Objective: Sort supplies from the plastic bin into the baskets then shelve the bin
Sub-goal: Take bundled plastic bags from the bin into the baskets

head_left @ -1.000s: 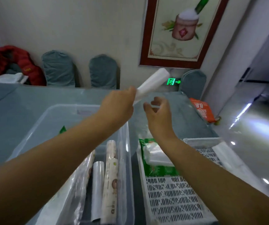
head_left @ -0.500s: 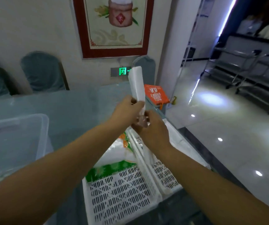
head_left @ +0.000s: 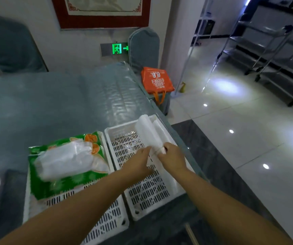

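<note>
My left hand point(head_left: 138, 160) and right hand point(head_left: 173, 159) both pinch the near end of a white roll of plastic bags point(head_left: 149, 134), lying in the right white basket point(head_left: 142, 200) at the grey-blue table's point(head_left: 53, 103) right edge; the left white basket point(head_left: 106, 225) beside it holds a green packet point(head_left: 66, 163); an orange bag point(head_left: 157, 80) sits past the far corner, above glossy floor tiles point(head_left: 248, 138) with steel trolleys point(head_left: 274, 50) beyond.
</note>
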`<act>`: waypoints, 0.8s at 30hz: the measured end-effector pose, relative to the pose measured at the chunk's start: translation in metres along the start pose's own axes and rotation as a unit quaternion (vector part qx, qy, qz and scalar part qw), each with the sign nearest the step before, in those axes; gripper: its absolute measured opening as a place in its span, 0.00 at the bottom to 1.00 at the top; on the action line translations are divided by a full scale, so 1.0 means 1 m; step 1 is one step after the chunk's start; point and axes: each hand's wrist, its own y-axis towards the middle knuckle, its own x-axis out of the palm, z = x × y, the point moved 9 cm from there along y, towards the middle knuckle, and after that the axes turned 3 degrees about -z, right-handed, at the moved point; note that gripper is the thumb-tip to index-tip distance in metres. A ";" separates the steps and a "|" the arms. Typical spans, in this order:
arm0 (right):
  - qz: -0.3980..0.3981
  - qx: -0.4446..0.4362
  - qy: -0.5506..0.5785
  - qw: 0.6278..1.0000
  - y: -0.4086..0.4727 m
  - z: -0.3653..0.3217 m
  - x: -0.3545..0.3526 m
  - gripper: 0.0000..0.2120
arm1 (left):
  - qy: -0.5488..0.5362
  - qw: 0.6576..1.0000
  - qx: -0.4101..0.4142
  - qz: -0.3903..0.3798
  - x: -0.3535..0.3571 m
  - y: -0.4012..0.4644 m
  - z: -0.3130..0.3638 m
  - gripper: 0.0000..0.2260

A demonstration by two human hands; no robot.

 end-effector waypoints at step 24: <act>0.037 -0.097 -0.281 0.954 0.019 0.042 0.023 0.16 | 0.115 0.993 -0.003 0.002 0.081 0.049 -0.014 0.49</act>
